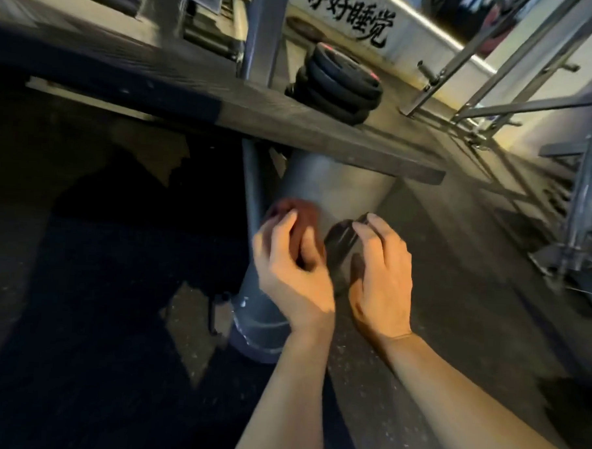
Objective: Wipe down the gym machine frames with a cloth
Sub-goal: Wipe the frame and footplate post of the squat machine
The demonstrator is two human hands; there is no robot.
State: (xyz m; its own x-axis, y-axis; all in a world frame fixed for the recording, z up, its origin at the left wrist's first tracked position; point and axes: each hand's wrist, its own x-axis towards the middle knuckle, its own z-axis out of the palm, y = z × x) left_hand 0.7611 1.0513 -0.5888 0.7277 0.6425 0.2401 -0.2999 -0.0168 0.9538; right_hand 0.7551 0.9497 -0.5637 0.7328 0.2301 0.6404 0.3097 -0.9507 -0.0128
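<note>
**A:** Any writing on view?

**B:** One piece only. Bold black brush-style Chinese characters (352, 21) run across the pale wall (418, 43) at the far end of the room, just beyond the stack of weight plates (338, 83).

**A:** Can they be read?

**B:** Mostly. The clear run reads 好睡觉. One more character stands to the left of it, but a grey upright post (266, 29) cuts it off, so that one can't be made out.

**A:** And the plates themselves?

**B:** Small reddish marks sit on the top plates, too blurred to read as letters or numbers.

**A:** The frames, the dark platform?

**B:** No legible text on either.
</note>
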